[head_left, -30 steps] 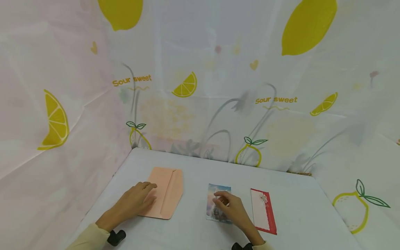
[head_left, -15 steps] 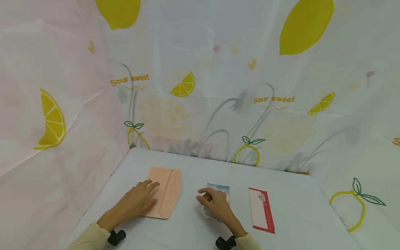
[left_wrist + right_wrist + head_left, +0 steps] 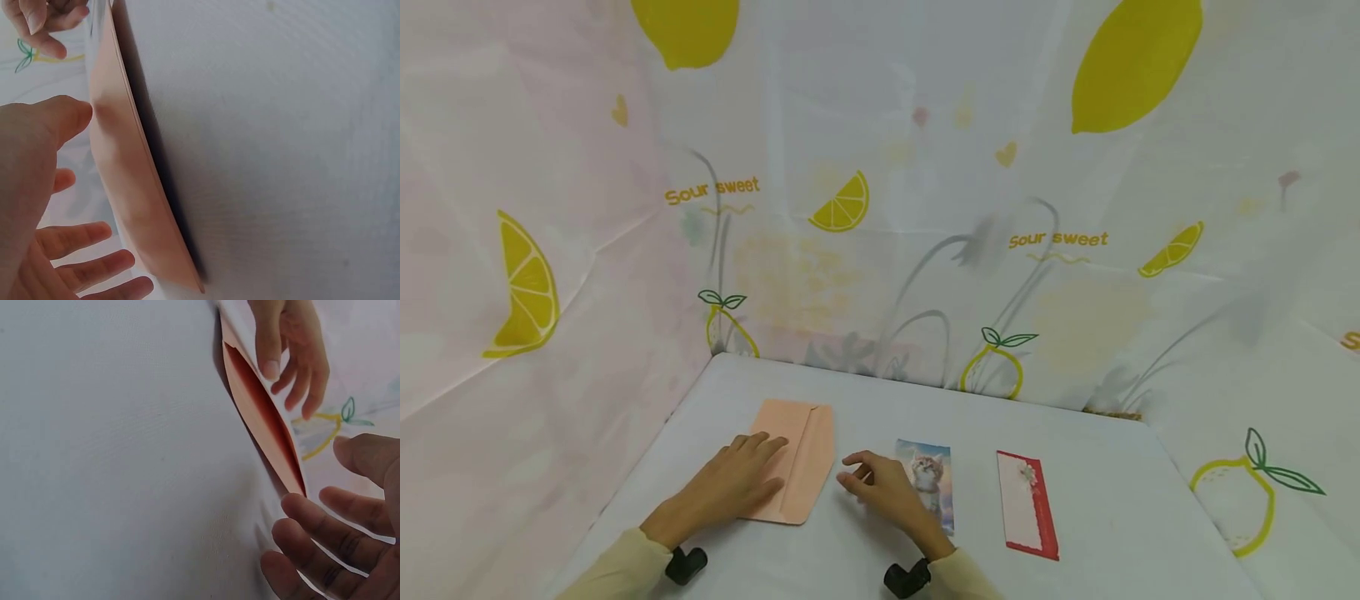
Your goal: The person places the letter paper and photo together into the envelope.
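Note:
A peach envelope (image 3: 801,467) lies at the left of the table, its flap folded out toward the right. My left hand (image 3: 730,479) rests over its left part with fingers spread, and the thumb tip meets the paper in the left wrist view. From the right wrist view, the envelope's mouth (image 3: 265,412) gapes a little. My right hand (image 3: 883,492) hovers between the envelope and a kitten picture card (image 3: 932,479), fingers loosely bent and holding nothing. Its wrist overlaps the card's lower left edge in the head view.
To the right of the kitten card lies a white card with a red border and a small flower (image 3: 1028,507). The white table (image 3: 1112,492) is enclosed by lemon-print cloth (image 3: 880,275) at the back and both sides.
My right hand has moved left from over the kitten card toward the envelope, uncovering the kitten. My left hand has shifted slightly right over the envelope. The cards lie as before.

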The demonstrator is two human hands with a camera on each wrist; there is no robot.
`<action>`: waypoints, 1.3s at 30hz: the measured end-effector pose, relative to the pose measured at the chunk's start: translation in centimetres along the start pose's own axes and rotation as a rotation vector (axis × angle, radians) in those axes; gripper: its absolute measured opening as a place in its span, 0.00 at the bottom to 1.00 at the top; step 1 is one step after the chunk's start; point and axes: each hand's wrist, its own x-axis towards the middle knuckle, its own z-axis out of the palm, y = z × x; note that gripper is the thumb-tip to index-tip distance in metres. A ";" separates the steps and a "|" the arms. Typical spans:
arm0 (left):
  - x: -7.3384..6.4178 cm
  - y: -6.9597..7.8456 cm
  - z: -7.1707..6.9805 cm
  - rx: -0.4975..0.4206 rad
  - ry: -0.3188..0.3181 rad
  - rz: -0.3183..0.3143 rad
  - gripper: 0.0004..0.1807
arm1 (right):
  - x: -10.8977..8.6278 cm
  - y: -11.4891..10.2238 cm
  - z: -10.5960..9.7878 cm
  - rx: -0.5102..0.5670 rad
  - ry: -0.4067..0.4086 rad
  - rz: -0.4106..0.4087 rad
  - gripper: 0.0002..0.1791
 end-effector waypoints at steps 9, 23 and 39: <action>0.6 -0.1 -0.2 -0.015 -0.032 -0.014 0.32 | 1.2 -0.9 1.5 0.051 -0.033 0.012 0.21; 0.9 0.1 0.9 0.006 -0.039 -0.037 0.34 | 2.0 -1.2 3.6 -0.113 -0.015 0.018 0.23; 1.9 0.9 1.4 0.077 -0.050 -0.031 0.29 | 2.2 -2.5 4.2 -0.325 0.021 0.082 0.34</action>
